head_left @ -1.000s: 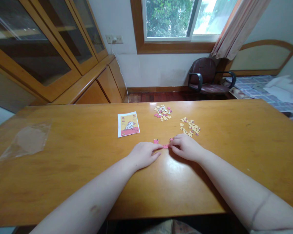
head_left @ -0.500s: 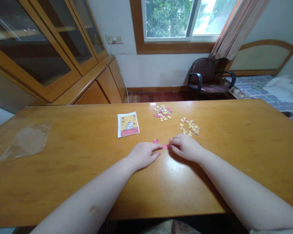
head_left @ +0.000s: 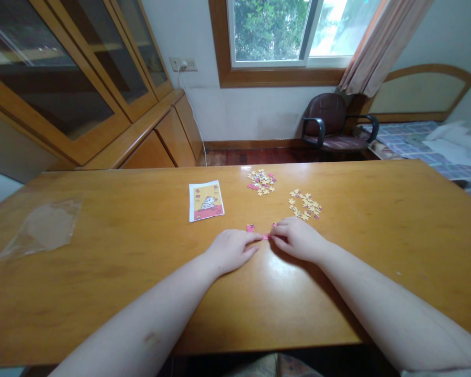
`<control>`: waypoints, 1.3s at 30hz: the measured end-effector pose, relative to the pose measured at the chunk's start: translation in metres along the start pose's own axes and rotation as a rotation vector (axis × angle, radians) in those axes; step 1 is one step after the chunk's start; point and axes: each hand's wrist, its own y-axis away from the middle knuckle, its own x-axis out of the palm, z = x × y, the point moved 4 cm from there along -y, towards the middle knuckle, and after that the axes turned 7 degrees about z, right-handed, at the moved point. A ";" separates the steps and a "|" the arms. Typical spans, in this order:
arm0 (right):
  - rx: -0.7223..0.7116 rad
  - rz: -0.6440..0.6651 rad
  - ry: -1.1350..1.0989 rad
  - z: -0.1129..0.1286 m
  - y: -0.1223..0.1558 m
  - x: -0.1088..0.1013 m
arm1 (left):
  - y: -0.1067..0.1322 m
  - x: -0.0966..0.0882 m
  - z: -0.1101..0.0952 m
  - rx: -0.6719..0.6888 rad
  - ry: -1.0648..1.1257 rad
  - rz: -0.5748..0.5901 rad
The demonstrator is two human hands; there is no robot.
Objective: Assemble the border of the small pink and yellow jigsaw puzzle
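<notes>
Pink joined puzzle pieces [head_left: 266,237] lie flat on the wooden table between my hands, partly covered by fingers. My left hand [head_left: 232,251] rests on the table, its index finger stretched onto the left end of the strip and its thumb apart. At the other end, my right hand [head_left: 298,238] is closed, fingertips pinched at a pink piece. Just beyond the left fingers lies a small pink-and-yellow piece [head_left: 250,228]. Another little pink piece [head_left: 274,225] shows by the right fingertips. What lies under my fingers is hidden.
A picture card [head_left: 206,201] lies left of a mixed pile of puzzle pieces [head_left: 261,181]. Mostly yellow pieces [head_left: 306,205] are scattered beyond my right hand. A clear plastic bag [head_left: 47,228] is at the table's left. Beyond the table stands an office chair [head_left: 329,120].
My right fingertips have shifted slightly left along the pink strip, closer to my left index finger. My left hand has barely moved.
</notes>
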 end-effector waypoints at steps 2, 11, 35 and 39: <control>0.042 -0.014 -0.014 -0.003 0.001 -0.003 | 0.000 -0.001 0.001 -0.007 0.011 -0.010; 0.232 0.013 0.003 -0.022 0.008 -0.012 | 0.002 -0.009 0.014 -0.219 -0.009 -0.109; 0.232 0.047 -0.037 -0.020 0.004 -0.008 | 0.000 -0.007 0.014 -0.247 0.022 -0.118; 0.239 0.051 -0.046 -0.020 0.005 -0.008 | 0.000 -0.007 0.014 -0.248 0.025 -0.117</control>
